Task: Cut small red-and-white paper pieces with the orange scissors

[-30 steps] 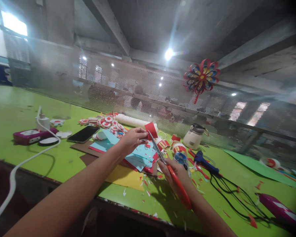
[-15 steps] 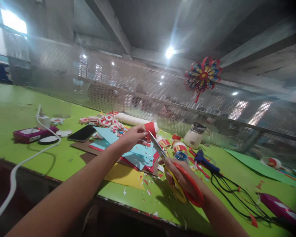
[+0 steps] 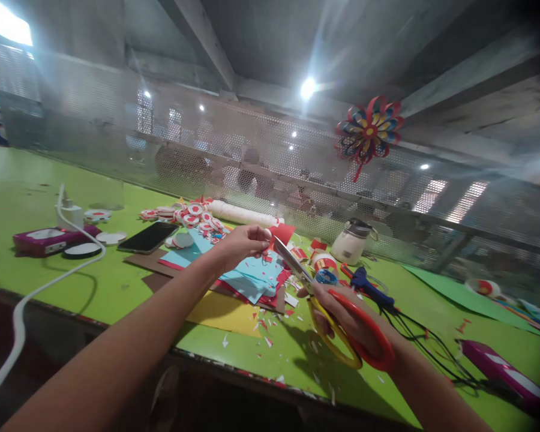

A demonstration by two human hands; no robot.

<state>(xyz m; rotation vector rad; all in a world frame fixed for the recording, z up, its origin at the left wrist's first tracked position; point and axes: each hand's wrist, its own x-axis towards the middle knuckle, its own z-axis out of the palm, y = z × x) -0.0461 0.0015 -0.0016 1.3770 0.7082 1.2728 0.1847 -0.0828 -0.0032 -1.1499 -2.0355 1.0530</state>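
Observation:
My left hand (image 3: 243,242) is closed on a small piece of red paper (image 3: 282,233), held up above the green table (image 3: 36,198). My right hand (image 3: 346,315) grips scissors (image 3: 328,312) with red and yellow handles; the handles are spread and the blades point at the red paper's lower edge. Below both hands lies a stack of blue, red and yellow paper sheets (image 3: 247,285) with small paper scraps (image 3: 270,339) scattered near the table's front edge.
A phone (image 3: 147,237), a pink device (image 3: 49,239) with a white cable (image 3: 36,288), round red-white paper discs (image 3: 193,215), a white roll (image 3: 243,215), a white jar (image 3: 351,243), a blue glue gun (image 3: 371,287) with black cord. A paper flower (image 3: 369,132) hangs on the mesh screen.
The scissor handles have spread apart from nearly closed. The red paper has tilted flatter in my left hand. The view has shifted slightly.

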